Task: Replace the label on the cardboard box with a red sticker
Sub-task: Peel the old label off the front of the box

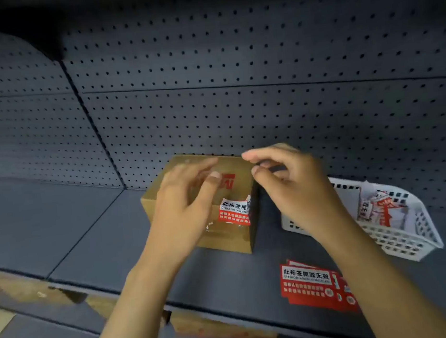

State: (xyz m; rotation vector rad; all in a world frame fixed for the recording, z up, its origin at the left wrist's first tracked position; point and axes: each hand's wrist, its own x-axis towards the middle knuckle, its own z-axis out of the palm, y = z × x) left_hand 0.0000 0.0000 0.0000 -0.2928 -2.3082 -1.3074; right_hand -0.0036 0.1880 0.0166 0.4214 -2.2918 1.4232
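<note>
Steadying the cardboard box (223,239), the spread left hand (184,199) lets the right hand (291,186) pinch something too small to see, beside the torn label (234,212).

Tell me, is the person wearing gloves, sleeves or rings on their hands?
No. The left hand and right hand are bare: no gloves, rings or watch. Both forearms are uncovered as far as the picture shows, no sleeves. The fingers have short, plain nails.

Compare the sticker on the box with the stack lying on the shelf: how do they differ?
The sticker on the box is torn and ragged, stuck to the cardboard box; the stack of red stickers lies whole and flat, loose on the shelf. The box one is partly hidden by the left hand. Both share red-and-white print.
</note>
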